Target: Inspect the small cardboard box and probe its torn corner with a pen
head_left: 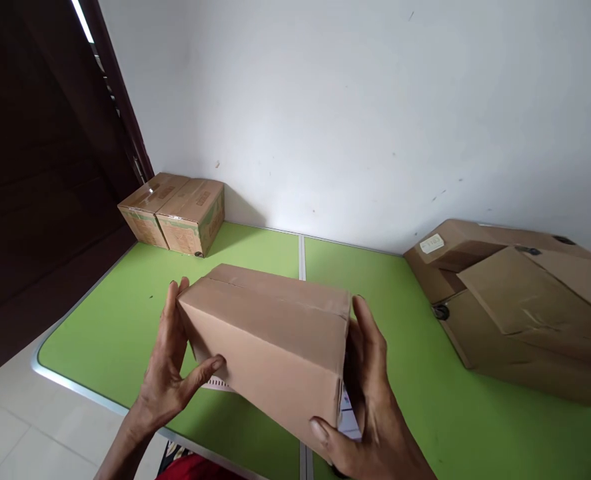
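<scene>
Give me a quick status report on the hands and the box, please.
Left hand and right hand grip opposite ends of the plain cardboard box, held above the green table. Flattened cartons lie right, two taped boxes far left, both apart.

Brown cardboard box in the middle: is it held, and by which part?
Yes. The plain brown cardboard box is held above the green table by its two short ends, left hand and right hand.

Green table (125, 333) under the hands, bearing two taped cartons (175, 212) far beyond the left hand (168, 363) and flattened cardboard (520, 313) beyond the right hand (372, 393).
</scene>
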